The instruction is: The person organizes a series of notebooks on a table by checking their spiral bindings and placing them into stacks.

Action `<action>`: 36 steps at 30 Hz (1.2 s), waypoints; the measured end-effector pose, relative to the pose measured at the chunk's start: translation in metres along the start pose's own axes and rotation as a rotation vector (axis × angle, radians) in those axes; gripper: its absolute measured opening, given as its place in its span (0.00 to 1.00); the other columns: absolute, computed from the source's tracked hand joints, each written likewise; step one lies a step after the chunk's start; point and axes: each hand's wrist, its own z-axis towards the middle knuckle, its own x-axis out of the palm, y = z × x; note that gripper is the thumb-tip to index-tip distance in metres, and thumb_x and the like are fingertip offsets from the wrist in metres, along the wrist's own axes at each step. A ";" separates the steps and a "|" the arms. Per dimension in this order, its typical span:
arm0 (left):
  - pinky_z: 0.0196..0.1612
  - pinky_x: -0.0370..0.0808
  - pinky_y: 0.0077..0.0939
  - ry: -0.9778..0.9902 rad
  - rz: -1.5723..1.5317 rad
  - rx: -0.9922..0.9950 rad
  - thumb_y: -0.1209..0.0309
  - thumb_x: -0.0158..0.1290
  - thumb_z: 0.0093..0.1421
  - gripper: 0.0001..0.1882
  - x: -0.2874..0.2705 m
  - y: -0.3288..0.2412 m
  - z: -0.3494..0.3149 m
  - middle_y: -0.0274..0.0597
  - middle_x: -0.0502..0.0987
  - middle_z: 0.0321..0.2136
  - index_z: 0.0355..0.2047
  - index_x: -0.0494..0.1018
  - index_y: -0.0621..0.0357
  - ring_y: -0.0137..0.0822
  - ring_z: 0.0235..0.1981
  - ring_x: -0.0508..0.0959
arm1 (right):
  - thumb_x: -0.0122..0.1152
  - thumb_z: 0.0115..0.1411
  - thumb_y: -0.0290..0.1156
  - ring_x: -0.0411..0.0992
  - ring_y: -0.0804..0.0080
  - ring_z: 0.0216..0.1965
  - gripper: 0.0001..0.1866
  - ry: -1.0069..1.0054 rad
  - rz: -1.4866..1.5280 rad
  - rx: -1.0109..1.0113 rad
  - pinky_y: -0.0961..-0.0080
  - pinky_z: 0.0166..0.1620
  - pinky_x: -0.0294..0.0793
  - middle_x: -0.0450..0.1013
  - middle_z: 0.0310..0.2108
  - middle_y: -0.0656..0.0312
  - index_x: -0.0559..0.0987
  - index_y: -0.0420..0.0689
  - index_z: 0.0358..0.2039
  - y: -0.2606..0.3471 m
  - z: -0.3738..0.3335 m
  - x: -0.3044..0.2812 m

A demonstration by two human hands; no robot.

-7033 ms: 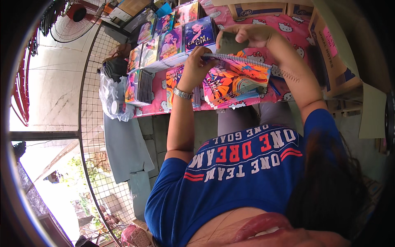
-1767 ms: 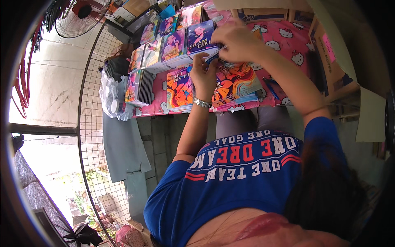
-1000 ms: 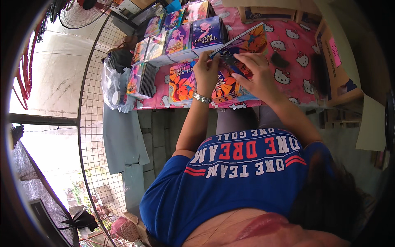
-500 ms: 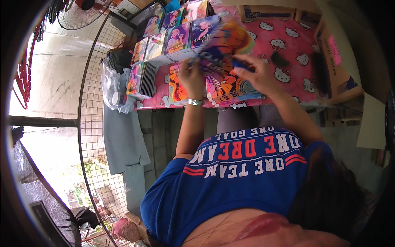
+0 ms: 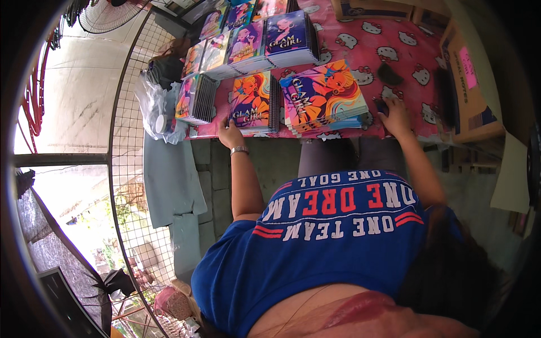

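Note:
My left hand is at the front left corner of a stack of spiral notebooks, its fingers closed on the edge of the top orange-and-purple notebook. The wire coil runs along that stack's right side. My right hand rests on the table farther right, closed round a small dark object whose kind I cannot make out. Between the hands lies a slightly fanned pile of unbound printed covers and sheets, with an orange illustrated cover on top.
Several notebook stacks stand behind, and a smaller one at the left. A pink patterned cloth covers the table. A dark half-round thing lies beyond my right hand. Cardboard boxes border the right; a plastic bag hangs left.
The blurred printed notebook held up between both hands is down on the left stack. My left hand has moved left and nearer; my right hand has moved right, down to the table.

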 end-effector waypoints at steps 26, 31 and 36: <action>0.28 0.71 0.31 1.335 -1.717 1.586 0.82 0.53 0.50 0.13 -0.058 -0.510 -0.288 0.49 0.79 0.33 0.38 0.70 0.63 0.41 0.24 0.76 | 0.64 0.55 0.45 0.68 0.57 0.53 0.23 -0.255 0.065 -0.129 0.54 0.53 0.65 0.72 0.48 0.57 0.77 0.48 0.48 -0.010 -0.030 -0.001; 0.26 0.70 0.30 1.594 -1.919 1.436 0.81 0.53 0.46 0.14 -0.057 -0.505 -0.356 0.48 0.78 0.33 0.37 0.70 0.61 0.39 0.23 0.74 | 0.64 0.55 0.41 0.69 0.57 0.51 0.18 -0.347 0.134 -0.150 0.57 0.51 0.67 0.73 0.45 0.58 0.78 0.47 0.44 -0.013 -0.034 -0.010; 0.25 0.70 0.29 1.794 -1.866 1.550 0.83 0.53 0.45 0.15 -0.058 -0.469 -0.379 0.48 0.78 0.33 0.36 0.70 0.60 0.39 0.22 0.74 | 0.65 0.55 0.37 0.70 0.58 0.49 0.14 -0.404 0.253 -0.090 0.58 0.50 0.68 0.73 0.43 0.58 0.79 0.46 0.41 -0.016 -0.030 -0.007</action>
